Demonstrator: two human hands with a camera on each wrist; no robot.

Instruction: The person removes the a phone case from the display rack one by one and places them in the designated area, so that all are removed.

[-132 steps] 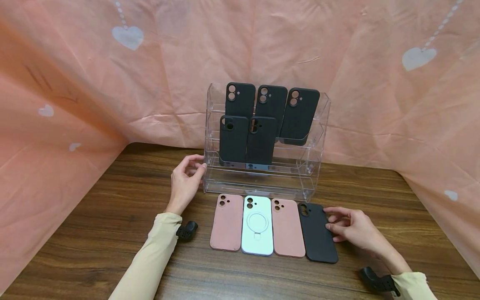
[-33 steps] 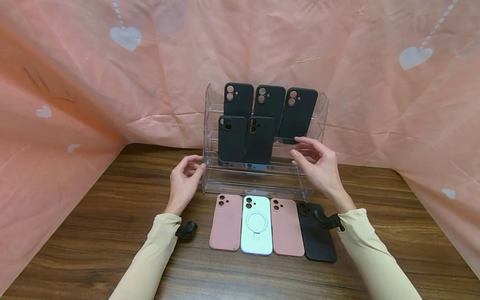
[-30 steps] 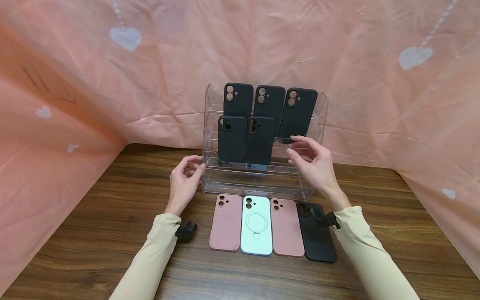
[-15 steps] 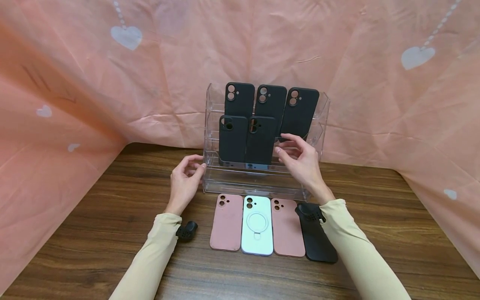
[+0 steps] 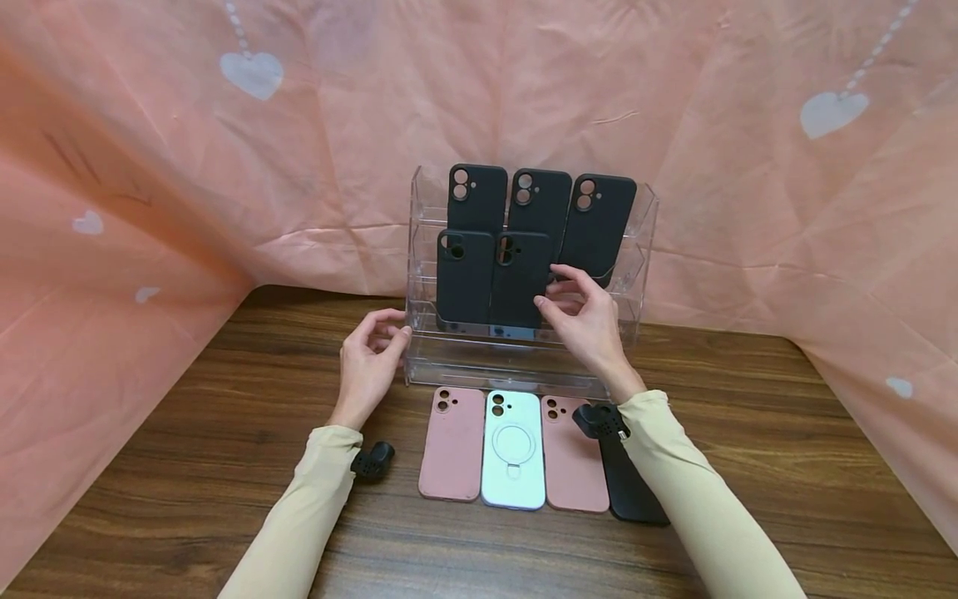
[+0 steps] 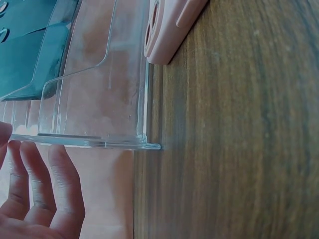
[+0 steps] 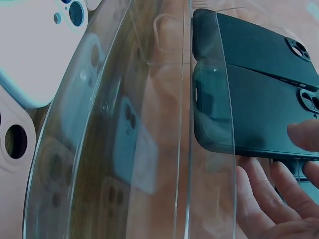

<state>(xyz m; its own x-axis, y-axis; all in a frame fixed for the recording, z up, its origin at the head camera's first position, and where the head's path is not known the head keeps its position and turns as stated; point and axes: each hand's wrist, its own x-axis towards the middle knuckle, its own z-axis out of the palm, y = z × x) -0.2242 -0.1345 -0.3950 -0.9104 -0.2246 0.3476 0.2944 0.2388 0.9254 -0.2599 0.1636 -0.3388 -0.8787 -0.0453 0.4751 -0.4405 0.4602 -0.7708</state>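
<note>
My left hand (image 5: 369, 358) grips the left side of a clear tiered display stand (image 5: 516, 374), thumb in front and fingers behind the side panel. My right hand (image 5: 587, 320) is at the right edge of a black phone case (image 5: 518, 287) in the middle tier. Its thumb is over the case's face and its fingertips (image 7: 251, 184) lie along the edge; firm contact cannot be made out. Beside it leans another black case (image 5: 464, 283). Behind, in the top tier, stand three more black cases, the rightmost (image 5: 601, 220) tilted.
In front of the stand a row of cases lies on the wooden table (image 5: 224, 466): a pink one (image 5: 452, 449), a white one with a ring (image 5: 513, 482), another pink one (image 5: 575, 474) and a black one (image 5: 629, 474) partly under my right forearm. A pink curtain (image 5: 359, 125) hangs behind.
My right hand has left the black case on the table, risen to the stand and moved left to the middle-tier case. The left hand stays at the stand; the cases have not moved.
</note>
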